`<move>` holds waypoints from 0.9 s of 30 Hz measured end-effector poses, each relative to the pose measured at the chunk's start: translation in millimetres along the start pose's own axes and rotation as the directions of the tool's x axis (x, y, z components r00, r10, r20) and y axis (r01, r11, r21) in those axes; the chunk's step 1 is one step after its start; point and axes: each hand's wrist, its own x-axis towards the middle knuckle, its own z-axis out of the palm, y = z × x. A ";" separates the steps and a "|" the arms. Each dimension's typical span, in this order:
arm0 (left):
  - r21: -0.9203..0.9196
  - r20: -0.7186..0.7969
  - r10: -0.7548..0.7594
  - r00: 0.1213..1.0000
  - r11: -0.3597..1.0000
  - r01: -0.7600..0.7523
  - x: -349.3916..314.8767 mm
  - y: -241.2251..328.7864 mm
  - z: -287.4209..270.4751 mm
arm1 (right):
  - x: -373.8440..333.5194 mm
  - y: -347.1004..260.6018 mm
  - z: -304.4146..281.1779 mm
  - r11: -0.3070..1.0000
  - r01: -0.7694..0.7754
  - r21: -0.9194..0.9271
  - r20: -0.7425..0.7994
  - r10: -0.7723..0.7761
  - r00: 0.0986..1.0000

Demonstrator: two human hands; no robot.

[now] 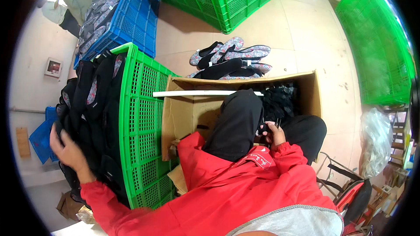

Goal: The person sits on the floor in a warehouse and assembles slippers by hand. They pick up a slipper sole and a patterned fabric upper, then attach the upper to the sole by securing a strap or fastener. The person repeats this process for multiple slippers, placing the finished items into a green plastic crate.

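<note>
My left hand [72,152] is stretched out to the left, at the outer side of a heap of black shoes with floral insoles [92,89]. Its fingers look spread, slightly smeared by motion, and no shoe is plainly gripped. The heap fills a tall green crate [142,126] beside me. In front of my body, my right hand [275,134] is closed low between my knees. A small dark tool with thin metal tips [277,123] shows at its fingers; most of it is hidden. Just beyond that hand, black scraps [280,101] lie in a cardboard box [180,118].
A white tube [197,93] lies across the box. Beyond it, several floral-lined shoes [232,57] lie on the floor. A blue crate [135,19] full of shoes and a green crate [223,0] stand farther off. At right are more green crates [376,43] and a clear plastic bag [376,140].
</note>
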 end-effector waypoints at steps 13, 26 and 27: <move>-0.692 0.566 0.677 0.470 0.700 -0.174 -160.7 317.5 357.7 | 7.3 -2.4 -9.0 0.988 -0.017 0.151 -0.010 0.018 1.000; -0.567 0.809 0.588 0.003 0.780 -0.264 -229.9 371.3 500.4 | 28.8 -15.5 8.8 0.991 -0.069 0.119 -0.070 0.077 0.995; -0.541 0.827 0.562 -0.006 0.794 -0.277 -228.1 381.6 499.0 | 31.4 -13.3 10.5 0.991 -0.052 0.123 -0.086 0.063 0.994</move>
